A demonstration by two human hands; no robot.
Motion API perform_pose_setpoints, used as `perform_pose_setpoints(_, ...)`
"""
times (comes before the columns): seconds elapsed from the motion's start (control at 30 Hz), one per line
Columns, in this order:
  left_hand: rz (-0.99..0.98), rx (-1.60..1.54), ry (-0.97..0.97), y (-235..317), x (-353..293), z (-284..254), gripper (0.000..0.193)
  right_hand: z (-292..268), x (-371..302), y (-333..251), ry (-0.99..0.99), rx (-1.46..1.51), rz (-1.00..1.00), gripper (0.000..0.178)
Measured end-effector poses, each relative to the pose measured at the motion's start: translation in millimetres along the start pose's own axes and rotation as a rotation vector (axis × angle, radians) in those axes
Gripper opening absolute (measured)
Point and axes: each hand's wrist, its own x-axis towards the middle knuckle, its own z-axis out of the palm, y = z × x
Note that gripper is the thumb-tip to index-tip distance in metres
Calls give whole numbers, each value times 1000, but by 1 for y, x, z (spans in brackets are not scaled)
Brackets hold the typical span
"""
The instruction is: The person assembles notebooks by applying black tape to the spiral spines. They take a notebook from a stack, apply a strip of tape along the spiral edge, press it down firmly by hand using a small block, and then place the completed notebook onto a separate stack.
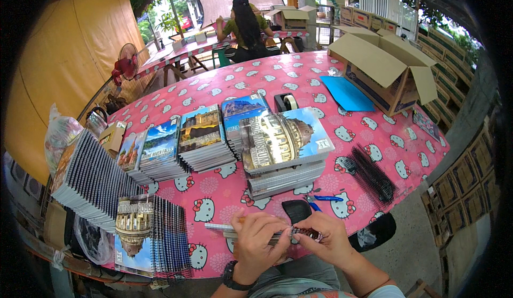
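At the near table edge lies a notebook with white page edges showing, mostly covered by my hands. My left hand, a dark watch on its wrist, is closed over it. My right hand pinches at its right end, where a dark spiral coil shows between the fingers; the fingertips of both hands nearly meet there. Just beyond lie a black pouch-like object and blue-handled cutting pliers. A stack of loose-leaf covers and pages stands ahead, a domed building on top.
Several picture-covered stacks line the table. Coil-bound notebooks stand at left, more nearer. Black coils lie right. A tape dispenser, blue sheet and open carton are farther back. Another person sits beyond.
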Motion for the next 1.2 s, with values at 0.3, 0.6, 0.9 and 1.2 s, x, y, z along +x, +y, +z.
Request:
perform_pose_setpoints(0.3,-55,218,-118,9,3,-1,25,-19,-2,35,26,-173,16,21)
perform_pose_setpoints(0.6,-36,90,-217,-8,-15,12,17,-21,0,39,-110,-19,-78,20)
perform_pose_setpoints(0.9,11,99,-255,-12,-17,11,22,-31,2,42,-405,-4,8,29)
perform_pose_setpoints(1.2,18,167,-364,-10,-23,25,24,-39,21,50,-608,278,443,42)
